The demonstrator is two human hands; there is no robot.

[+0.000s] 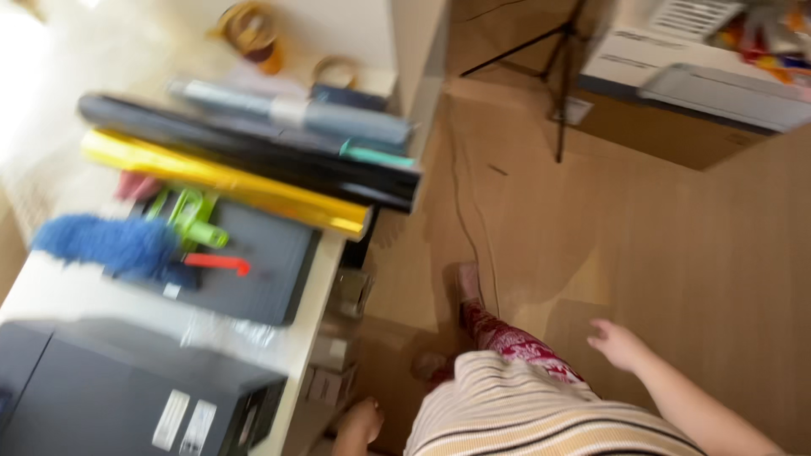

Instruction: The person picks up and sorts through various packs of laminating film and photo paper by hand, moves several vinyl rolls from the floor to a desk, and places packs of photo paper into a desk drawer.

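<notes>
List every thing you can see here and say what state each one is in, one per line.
Left hand: empty, fingers loose, beside the desk edge.
Right hand: empty, open, held out over the floor.
Yellow roll: rolled up, lying flat on the desk.
Black roll: rolled up, lying beside the yellow one.
Blue duster: lying on the desk.
Tripod: standing, legs spread.

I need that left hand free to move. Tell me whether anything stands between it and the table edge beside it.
Nothing visible does. The left hand hangs empty, fingers loose, low by the white table edge, with only open air between them. The right hand hangs empty over the wooden floor.
</notes>
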